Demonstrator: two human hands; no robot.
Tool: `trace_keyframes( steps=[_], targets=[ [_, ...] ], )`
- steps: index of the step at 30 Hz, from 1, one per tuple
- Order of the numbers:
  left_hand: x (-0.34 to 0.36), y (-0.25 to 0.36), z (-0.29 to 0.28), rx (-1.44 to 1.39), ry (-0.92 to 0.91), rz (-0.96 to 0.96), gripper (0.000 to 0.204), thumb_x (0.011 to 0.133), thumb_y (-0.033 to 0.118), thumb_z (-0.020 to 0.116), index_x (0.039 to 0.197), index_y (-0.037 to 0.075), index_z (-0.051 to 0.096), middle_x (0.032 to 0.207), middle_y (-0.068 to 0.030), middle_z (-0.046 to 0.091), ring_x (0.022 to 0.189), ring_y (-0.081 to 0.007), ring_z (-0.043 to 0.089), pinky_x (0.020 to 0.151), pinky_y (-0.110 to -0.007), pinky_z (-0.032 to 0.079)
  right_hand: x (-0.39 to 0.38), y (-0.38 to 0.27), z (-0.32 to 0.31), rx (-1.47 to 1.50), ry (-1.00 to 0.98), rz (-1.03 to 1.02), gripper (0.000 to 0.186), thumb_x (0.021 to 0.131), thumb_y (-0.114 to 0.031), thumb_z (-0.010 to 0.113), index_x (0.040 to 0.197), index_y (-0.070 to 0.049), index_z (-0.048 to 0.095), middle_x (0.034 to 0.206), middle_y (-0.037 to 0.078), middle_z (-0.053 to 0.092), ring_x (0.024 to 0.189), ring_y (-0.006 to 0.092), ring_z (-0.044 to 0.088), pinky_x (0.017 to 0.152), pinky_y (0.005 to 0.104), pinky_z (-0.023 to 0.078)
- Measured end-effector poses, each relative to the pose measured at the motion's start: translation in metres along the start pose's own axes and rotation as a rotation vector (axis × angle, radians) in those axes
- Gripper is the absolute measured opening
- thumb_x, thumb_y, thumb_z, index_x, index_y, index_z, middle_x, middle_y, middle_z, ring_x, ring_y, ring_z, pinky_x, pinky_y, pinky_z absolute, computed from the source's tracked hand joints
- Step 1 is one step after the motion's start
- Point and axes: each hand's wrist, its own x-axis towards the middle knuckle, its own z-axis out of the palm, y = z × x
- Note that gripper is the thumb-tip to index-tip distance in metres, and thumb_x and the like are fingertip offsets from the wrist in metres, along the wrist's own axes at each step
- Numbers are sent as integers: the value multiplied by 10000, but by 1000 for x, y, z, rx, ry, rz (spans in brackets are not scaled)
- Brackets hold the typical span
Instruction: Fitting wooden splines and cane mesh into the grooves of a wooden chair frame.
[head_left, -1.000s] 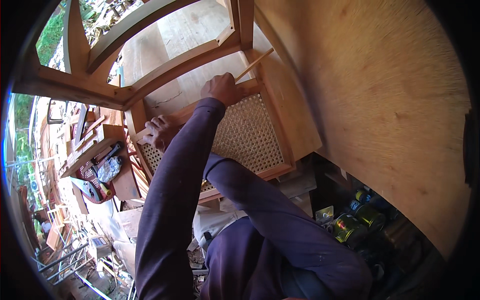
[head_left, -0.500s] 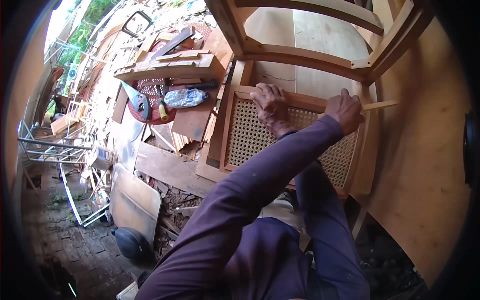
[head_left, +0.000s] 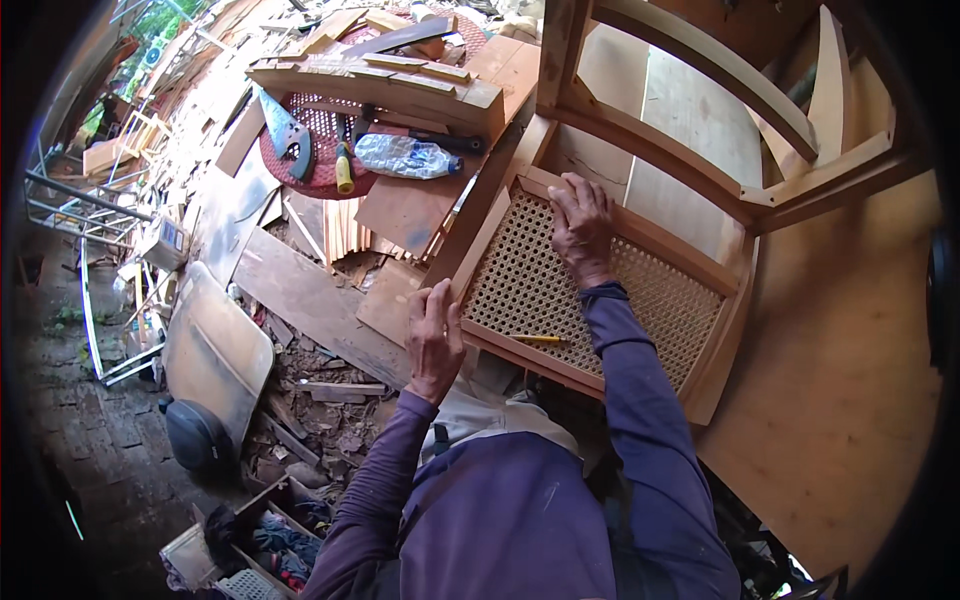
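Note:
A cane panel (head_left: 510, 270) in a brown wooden frame lies before me, beside an upturned wooden chair frame (head_left: 660, 150). My right hand (head_left: 583, 232) reaches over the cane, with its fingers bent over the panel's far rail. My left hand (head_left: 436, 345) is at the panel's left edge, thumb and fingers drawn together at the near end of a pale wooden strip (head_left: 484, 243). That strip runs along the panel's left side; the fingertips partly hide its end. A yellow pencil (head_left: 537, 338) rests on the cane near the front rail.
To the left, a red woven seat (head_left: 345, 185) bears a handsaw (head_left: 290, 140), a yellow-handled tool (head_left: 344, 172) and a clear plastic bottle (head_left: 408, 156). Behind them stands a thick wooden board (head_left: 400, 105). A large plywood sheet (head_left: 840, 330) fills the right side. Wood scraps litter the left ground.
My left arm, which crossed over the right to the panel's right corner, has swung back to its left edge. A pale stick no longer juts out at the right. My right hand stays at the far rail.

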Motion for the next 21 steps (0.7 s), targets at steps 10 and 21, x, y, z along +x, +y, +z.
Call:
trace_keyframes(
  steps=[10, 21],
  targets=[
    [1, -12, 36, 69, 25, 33, 537, 1018, 3, 695, 1535, 146, 670, 1143, -149, 587, 1042, -327, 591, 928, -439, 528, -1, 3, 3, 30, 42, -11, 146, 964, -170, 812, 1102, -123, 809, 1292, 77, 764, 1172, 323, 697, 1019, 457, 524],
    [9, -7, 42, 91, -10, 30, 495, 1067, 19, 657, 1548, 134, 667, 1170, -143, 583, 1039, -305, 594, 938, -422, 525, 0, 5, 1, 54, 8, 4, 133, 977, -157, 781, 1098, -104, 798, 1331, 108, 741, 1202, 334, 679, 1039, 482, 509]
  ],
)
